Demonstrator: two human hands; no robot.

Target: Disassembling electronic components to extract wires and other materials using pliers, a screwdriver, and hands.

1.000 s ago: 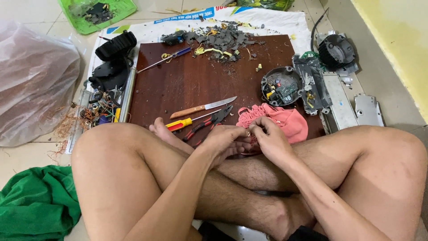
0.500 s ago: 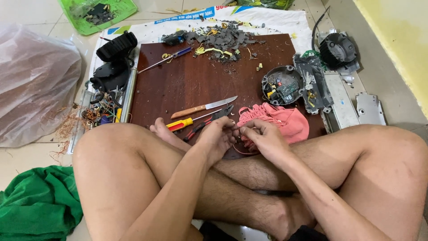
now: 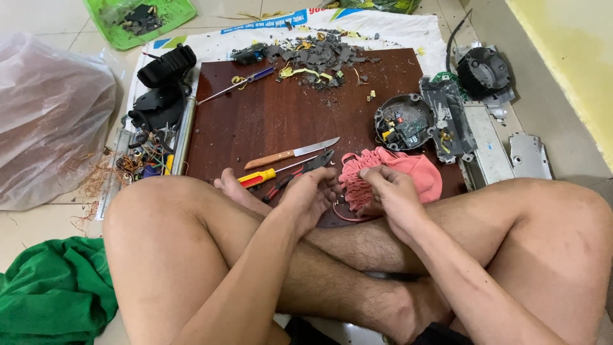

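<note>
1. The person sits cross-legged on the floor, both hands low at the near edge of a dark wooden board (image 3: 281, 115).
2. The left hand (image 3: 311, 199) has its fingers curled inward, pinching something small and thin; I cannot make out what. A thin reddish loop of wire (image 3: 345, 216) hangs just below the two hands.
3. The right hand (image 3: 393, 191) has its fingers bent and closed on the near edge of a pink ridged piece (image 3: 396, 171) that lies on the board right in front of it, partly hidden by the knuckles.
4. Just beyond the left hand lie a knife with a wooden handle (image 3: 290, 153), a yellow and red screwdriver (image 3: 258, 177) and dark pliers (image 3: 306, 167), close together, the pliers nearly touching the fingers.
5. The person's bare foot (image 3: 233, 188) rests on the board's near edge beside those tools.
6. Farther back sits a pile of grey scraps (image 3: 319, 54) with a blue-handled screwdriver (image 3: 236, 86) to its left.
7. To the right, an opened round casing with a circuit board (image 3: 403, 121) sits at the board's edge, metal parts (image 3: 488, 137) beside it.
8. On the left are black plastic parts (image 3: 163, 83), a tangle of copper wire (image 3: 137, 160), a clear plastic bag (image 3: 51, 121) and a green cloth (image 3: 54, 287).
</note>
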